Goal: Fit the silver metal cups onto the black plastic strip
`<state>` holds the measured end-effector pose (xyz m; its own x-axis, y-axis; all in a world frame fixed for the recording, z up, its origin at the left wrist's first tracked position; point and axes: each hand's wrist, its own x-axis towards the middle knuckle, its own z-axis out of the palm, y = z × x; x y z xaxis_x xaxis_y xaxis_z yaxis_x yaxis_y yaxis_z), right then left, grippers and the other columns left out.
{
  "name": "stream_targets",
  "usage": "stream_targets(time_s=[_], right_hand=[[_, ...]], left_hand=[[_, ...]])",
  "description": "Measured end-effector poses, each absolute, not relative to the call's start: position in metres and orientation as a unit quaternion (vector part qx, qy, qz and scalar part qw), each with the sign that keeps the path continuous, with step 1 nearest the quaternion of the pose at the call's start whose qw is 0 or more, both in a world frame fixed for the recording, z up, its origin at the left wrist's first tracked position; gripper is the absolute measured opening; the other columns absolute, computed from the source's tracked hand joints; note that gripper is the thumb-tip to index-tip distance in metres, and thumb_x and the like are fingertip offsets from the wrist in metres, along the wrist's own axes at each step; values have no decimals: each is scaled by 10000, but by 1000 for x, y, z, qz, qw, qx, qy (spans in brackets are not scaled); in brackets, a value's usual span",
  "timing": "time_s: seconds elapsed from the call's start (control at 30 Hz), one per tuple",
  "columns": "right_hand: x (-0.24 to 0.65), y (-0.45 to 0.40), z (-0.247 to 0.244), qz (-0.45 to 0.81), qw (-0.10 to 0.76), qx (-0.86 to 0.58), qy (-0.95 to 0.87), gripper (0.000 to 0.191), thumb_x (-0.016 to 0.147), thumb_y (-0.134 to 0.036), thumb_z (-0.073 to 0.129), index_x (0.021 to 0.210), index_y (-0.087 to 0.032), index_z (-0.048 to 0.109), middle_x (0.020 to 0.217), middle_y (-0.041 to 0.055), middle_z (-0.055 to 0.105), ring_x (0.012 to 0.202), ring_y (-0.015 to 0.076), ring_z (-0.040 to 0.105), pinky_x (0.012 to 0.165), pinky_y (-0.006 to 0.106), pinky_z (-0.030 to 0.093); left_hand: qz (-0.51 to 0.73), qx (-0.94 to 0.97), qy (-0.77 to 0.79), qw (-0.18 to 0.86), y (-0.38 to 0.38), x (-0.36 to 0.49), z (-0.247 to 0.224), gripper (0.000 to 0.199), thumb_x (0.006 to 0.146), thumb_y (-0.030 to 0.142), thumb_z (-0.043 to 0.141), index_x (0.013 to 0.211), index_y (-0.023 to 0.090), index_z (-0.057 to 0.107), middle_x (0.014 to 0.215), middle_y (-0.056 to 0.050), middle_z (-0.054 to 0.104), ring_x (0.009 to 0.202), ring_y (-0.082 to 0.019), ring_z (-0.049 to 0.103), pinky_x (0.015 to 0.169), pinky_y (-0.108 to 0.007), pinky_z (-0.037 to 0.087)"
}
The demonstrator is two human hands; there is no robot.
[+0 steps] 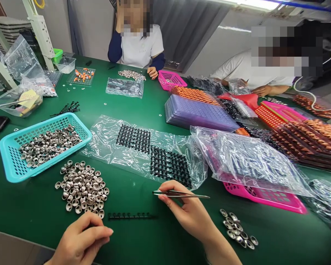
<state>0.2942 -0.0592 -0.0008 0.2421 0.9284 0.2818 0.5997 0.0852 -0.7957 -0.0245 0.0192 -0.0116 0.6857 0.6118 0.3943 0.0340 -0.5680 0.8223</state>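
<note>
My right hand (pixel 186 213) holds metal tweezers (pixel 182 195) between thumb and fingers, their tips pointing left, with a small dark piece at the tips. Below and left of them, a black toothed strip (pixel 131 216) lies flat on the green table (pixel 143 243). My left hand (pixel 84 237) is near the strip's left end, its thumb and index finger brought close together; whether anything small is between them is hidden. Just beyond it is a loose pile of silver cup-shaped metal parts (pixel 84 187). A smaller group of the same parts (pixel 237 229) sits right of my right hand.
A blue basket (pixel 8 162) of metal parts stands at the left. Black strips (pixel 134 138) lie on a plastic bag (pixel 107 147). Purple trays (pixel 198 112), a filled clear bag (pixel 245 158) and a pink basket (pixel 289 202) occupy the right. Two people sit across the table.
</note>
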Motion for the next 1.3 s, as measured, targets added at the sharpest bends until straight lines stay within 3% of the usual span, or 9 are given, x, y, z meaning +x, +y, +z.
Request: stream_targets(time_s=[0.37,0.63,0.93,1.1,1.2,1.3], right_hand=[[295,-60,-2,189,447,-655,-579,55,999,-270,644,953,-259,672,862,12,694,752,154,684,666,239,584],[295,-58,-2,190,442,-666,-570,196,1021,-410,632,917,-251,676,828,27,698,735,175,692,630,265,577],[293,-52,-1,176,453,-664,-569,231,1019,-431,640,893,-242,682,800,30,710,704,174,697,610,265,585],[273,-61,15,139,475,-640,-588,110,1018,-308,637,920,-265,661,805,17,702,711,164,706,640,252,606],[243,-82,16,99,496,-621,-599,108,1018,-206,616,1039,-306,650,888,23,725,783,173,745,703,270,632],[210,-105,2,65,521,-610,-593,169,1019,-199,630,1129,-328,644,950,61,743,790,220,774,673,336,655]], left_hand=[[347,822,195,408,21,-24,-12,315,1016,7,521,1180,211,697,929,-38,633,742,-114,655,671,-157,559],[349,823,198,401,21,-25,-10,306,1012,17,528,1148,222,710,913,-39,646,711,-115,658,621,-155,542],[344,802,218,437,23,-23,-5,276,982,8,572,1053,228,723,932,-35,674,746,-121,682,668,-154,559],[316,761,244,512,25,-3,10,191,946,103,685,973,240,815,836,-30,688,657,-124,659,585,-166,531],[238,689,292,619,24,16,17,93,904,259,782,936,218,859,821,-49,694,674,-144,653,602,-207,531],[161,557,321,748,23,34,19,296,812,427,866,947,164,846,811,-32,669,643,-131,625,618,-238,526]])
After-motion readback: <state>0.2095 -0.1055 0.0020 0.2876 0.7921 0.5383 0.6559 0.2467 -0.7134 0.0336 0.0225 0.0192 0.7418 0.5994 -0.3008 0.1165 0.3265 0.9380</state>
